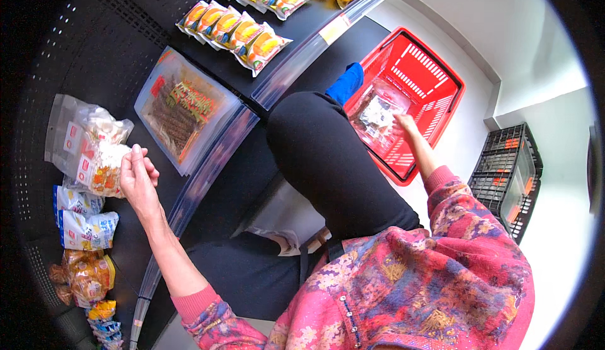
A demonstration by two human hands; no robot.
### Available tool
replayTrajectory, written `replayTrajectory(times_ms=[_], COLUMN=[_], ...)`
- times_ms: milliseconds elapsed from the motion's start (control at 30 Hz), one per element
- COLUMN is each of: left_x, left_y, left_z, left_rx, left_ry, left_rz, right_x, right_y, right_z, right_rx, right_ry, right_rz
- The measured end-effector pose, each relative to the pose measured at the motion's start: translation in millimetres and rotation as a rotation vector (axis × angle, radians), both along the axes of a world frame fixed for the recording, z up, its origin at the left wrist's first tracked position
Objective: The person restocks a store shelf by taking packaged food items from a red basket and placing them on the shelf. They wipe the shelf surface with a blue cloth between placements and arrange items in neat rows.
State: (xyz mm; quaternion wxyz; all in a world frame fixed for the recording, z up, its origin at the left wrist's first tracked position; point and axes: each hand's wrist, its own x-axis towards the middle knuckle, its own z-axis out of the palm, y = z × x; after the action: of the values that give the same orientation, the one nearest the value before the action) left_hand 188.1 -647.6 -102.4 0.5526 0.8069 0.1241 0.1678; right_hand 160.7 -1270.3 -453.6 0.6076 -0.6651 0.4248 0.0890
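Observation:
My left hand is at the lower shelf with its fingers curled and its thumb against the forefinger. It overlaps the edge of a clear plastic bag of pale food; whether it grips the bag is hard to see. My right hand reaches into a red plastic shopping basket on the floor. Its fingers are over a clear pack with dark contents and a white label. Contact between those fingers and the pack cannot be made out. Between my hands is my bent knee in black trousers.
Flat packs of brown food sticks lie on the black shelf, with rows of packaged buns beyond. White-and-blue bags and bagged bread stand at left. A black crate is by the wall. Clear price-strip edging runs along the shelf front.

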Motion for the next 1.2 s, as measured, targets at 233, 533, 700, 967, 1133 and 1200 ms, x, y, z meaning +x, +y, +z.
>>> replayTrajectory(times_ms=[233, 533, 700, 967, 1133, 1200], left_x=[9.0, 12.1, 12.2, 9.8, 11.2, 9.9], left_y=[-13.9, -18.7, -18.6, -22.1, -23.1, -24.6], left_z=[-1.4, -3.8, -4.7, -6.2, -6.4, -5.1], left_rx=[0.003, 0.099, 0.101, 0.114, 0.056, 0.022], left_ry=[-0.004, -0.002, -0.001, 0.022, 0.027, 0.012], left_rz=[-0.007, -0.042, -0.045, -0.071, -0.069, -0.071], right_x=[1.2, 10.2, 7.0, 22.7, 38.3, 36.0], right_y=[19.9, 15.1, 31.4, 56.1, 60.8, 52.3], right_z=[-54.0, -113.4, -99.5, -38.7, -34.1, -28.9], right_rx=[0.053, -0.360, -0.448, 0.124, -0.228, -0.346], right_ry=[0.049, 0.123, 0.158, -0.105, 0.053, -0.036], right_rz=[-0.160, -0.122, -0.190, -0.222, -0.076, 0.001])
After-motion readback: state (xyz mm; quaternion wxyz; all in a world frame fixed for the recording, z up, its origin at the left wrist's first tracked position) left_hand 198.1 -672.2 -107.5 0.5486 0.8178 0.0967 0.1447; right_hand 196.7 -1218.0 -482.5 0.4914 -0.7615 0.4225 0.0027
